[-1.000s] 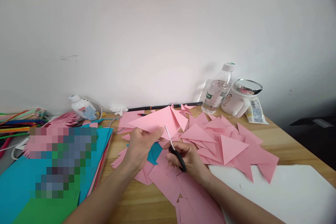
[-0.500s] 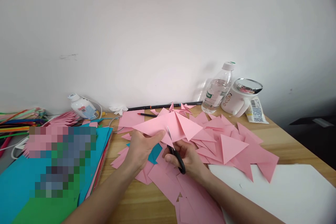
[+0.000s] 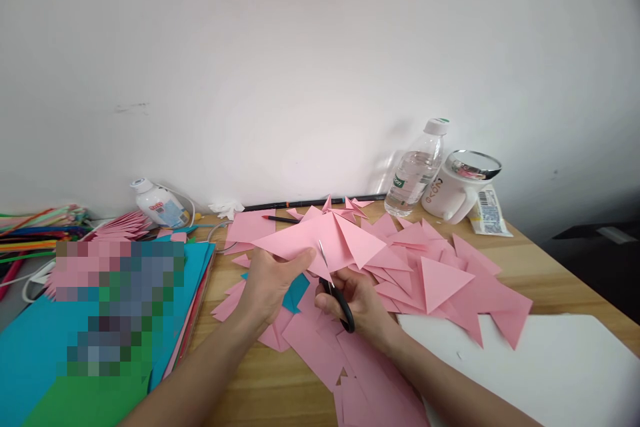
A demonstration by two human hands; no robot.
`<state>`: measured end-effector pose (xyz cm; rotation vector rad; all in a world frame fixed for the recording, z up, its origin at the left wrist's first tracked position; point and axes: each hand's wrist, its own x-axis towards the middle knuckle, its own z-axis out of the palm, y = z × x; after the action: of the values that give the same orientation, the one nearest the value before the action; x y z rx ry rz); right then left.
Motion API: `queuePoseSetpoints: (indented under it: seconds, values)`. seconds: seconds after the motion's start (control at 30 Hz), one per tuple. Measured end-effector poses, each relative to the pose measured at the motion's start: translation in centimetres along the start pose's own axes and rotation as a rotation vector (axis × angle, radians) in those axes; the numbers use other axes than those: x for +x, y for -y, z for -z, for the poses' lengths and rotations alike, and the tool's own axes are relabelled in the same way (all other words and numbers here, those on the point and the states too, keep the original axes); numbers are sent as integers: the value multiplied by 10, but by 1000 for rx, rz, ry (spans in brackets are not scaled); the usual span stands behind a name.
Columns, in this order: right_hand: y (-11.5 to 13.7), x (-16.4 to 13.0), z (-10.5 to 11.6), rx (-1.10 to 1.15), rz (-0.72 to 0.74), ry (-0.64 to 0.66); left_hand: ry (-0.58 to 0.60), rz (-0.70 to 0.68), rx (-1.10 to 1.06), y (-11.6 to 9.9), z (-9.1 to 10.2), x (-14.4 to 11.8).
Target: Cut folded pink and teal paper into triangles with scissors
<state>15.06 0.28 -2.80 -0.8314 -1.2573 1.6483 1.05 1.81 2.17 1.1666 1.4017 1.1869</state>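
Note:
My left hand [image 3: 273,283] pinches a folded sheet of pink paper [image 3: 295,238] between thumb and fingers, the thumb lying on top near its lower edge. My right hand [image 3: 357,300] is closed on black-handled scissors [image 3: 343,310]. One metal blade shows above the pink paper and crosses its lower edge; the other blade is hidden beneath it. Under and around my hands lie more pink paper pieces [image 3: 315,350] and a small blue paper piece [image 3: 296,293].
Folded pink triangles [image 3: 445,283] spread to the right beside a white board [image 3: 525,360]. A water bottle [image 3: 415,170] and a lidded white mug [image 3: 457,187] stand near the wall. Coloured paper sheets [image 3: 35,327] and a white bottle [image 3: 161,205] are on the left.
Almost nothing differs. Both hands, the pink paper and the scissors keep nearly the same place, with only a very slight shift of the view.

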Motion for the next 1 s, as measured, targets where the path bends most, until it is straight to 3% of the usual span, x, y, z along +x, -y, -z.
queuePoseSetpoints:
  seconds: [0.43,1.0]
  values:
    - [-1,0,-1,33,10,-3,9,-9,-22,-2,-1,0]
    - [-1,0,1,-100,24,-22,30,7,-55,-1,-2,-1]
